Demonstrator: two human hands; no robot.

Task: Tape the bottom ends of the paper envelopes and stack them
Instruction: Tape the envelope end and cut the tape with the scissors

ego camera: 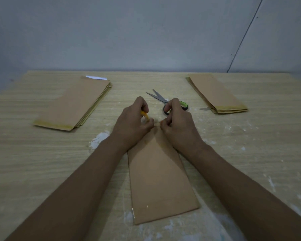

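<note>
We note two stacks of taped envelopes, left stack and right stack, while one envelope lies centred before us, our left hand pinching a yellow tape roll and right hand apparently pinching its free end, scissors untouched beyond.

Just two bare forearms coming in from the bottom corners of the frame, no sleeves anywhere in view, so short sleeves or rolled way up, can't tell which. Left hand and right hand both bare too: no gloves, rings, watch or bands afaict. Lighting's dim tho, so finer details are lost.
</note>
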